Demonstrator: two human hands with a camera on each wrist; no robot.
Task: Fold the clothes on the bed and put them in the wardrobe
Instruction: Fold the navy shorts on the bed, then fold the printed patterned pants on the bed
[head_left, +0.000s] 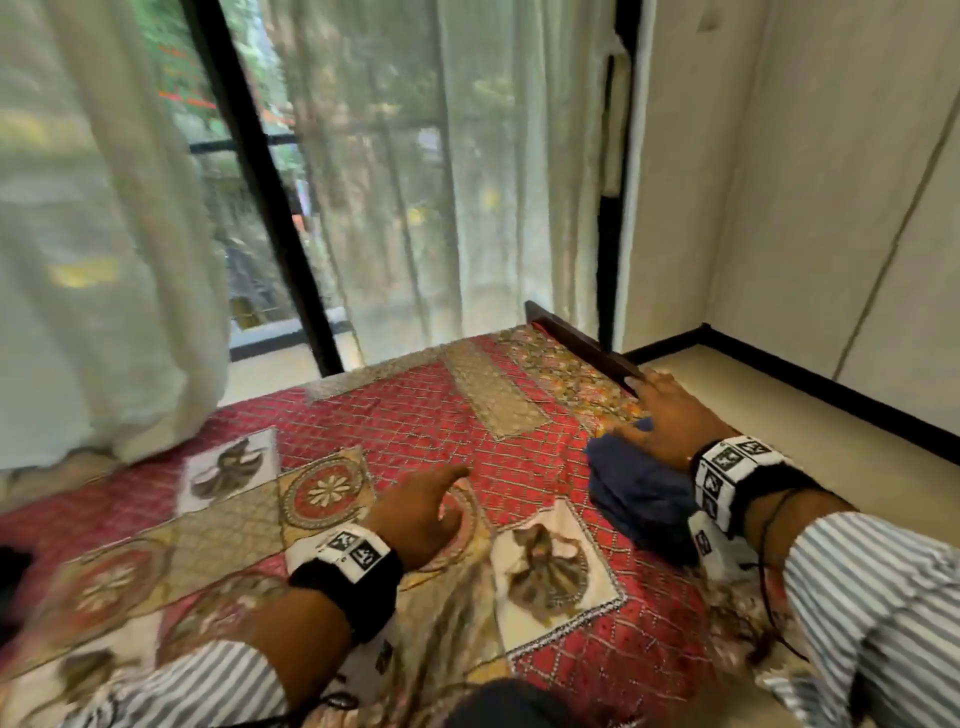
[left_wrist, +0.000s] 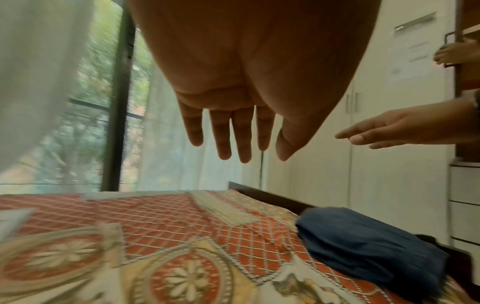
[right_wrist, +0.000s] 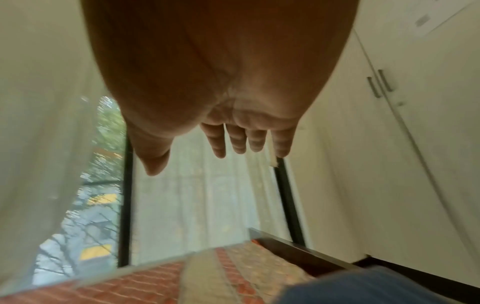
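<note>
Both hands reach out flat over the bed, holding nothing.

Left hand (head_left: 415, 512) hovers with straight fingers; right hand (head_left: 670, 418) spreads wide above the folded blue clothes (head_left: 641, 493) at the bed (head_left: 395, 415) edge. Folding looks done; next, scoop the bundle up and carry it to the wardrobe (right_wrist: 405, 144).

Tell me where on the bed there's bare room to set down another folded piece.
Free: the red checked stretch of the bedspread between the left hand and the curtain side. Crowded: the right edge, where the folded blue garment lies under the right hand by the dark bed frame.
</note>
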